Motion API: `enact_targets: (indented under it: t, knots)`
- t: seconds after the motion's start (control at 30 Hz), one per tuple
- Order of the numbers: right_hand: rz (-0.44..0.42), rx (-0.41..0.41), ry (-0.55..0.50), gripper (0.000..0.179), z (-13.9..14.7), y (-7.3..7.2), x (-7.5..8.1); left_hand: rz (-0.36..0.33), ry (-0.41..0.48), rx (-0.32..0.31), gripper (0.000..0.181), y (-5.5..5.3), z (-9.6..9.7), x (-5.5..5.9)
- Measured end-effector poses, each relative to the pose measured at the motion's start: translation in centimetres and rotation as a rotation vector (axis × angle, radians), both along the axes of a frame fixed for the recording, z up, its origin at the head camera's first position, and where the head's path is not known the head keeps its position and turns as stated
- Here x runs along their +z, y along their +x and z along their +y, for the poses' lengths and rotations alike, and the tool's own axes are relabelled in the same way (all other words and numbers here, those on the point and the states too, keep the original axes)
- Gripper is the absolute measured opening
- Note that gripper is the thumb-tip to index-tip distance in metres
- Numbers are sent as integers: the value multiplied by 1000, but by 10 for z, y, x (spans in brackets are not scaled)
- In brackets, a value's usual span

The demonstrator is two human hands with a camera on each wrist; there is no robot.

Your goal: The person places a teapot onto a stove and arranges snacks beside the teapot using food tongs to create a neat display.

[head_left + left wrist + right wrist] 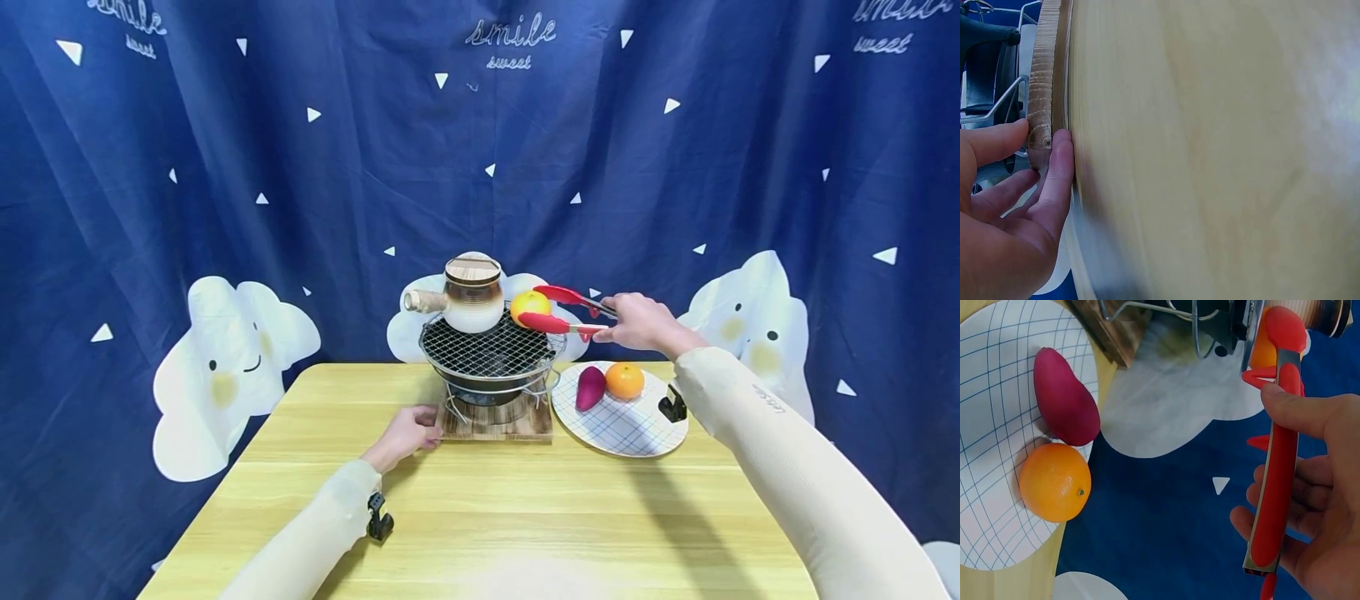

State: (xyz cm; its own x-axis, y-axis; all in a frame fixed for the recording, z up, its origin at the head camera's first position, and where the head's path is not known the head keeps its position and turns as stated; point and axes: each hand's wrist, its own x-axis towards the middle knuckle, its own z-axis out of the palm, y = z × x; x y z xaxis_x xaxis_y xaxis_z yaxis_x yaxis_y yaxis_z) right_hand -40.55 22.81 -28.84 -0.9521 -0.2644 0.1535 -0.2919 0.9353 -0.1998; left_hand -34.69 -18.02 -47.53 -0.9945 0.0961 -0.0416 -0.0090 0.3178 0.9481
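My right hand [637, 321] grips red-tipped metal tongs [547, 323]. An orange [527, 307] sits between the tong tips, over the right side of the round wire grill [487, 357]. In the right wrist view, the thumb lies along one red tong arm [1277, 500] and the other fingers curl behind it. At the near left corner of the wooden board [498, 432] under the grill, my left hand [403, 435] pinches the edge. The left wrist view has the thumb on one face of the board [1041, 94] and fingers on the other.
A clay teapot [474, 310] with a wooden lid and side handle stands at the back of the grill. To the right, a checked plate [622, 429] bears a purple sweet potato [591, 388] and a second orange [625, 381]. A blue curtain [360, 167] hangs behind the table [480, 517].
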Motion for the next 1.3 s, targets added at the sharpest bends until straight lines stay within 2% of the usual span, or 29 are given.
enact_targets:
  t: [0.43,1.03,1.3]
  knots:
    - [19,3,-6,72,-3,1,0,6,-14,-6,53,1,-1,-3]
    - [21,2,-15,75,-5,1,-1,20,-24,6,54,3,1,0]
    - [20,3,-47,64,-2,5,-4,20,-26,9,54,2,2,-2]
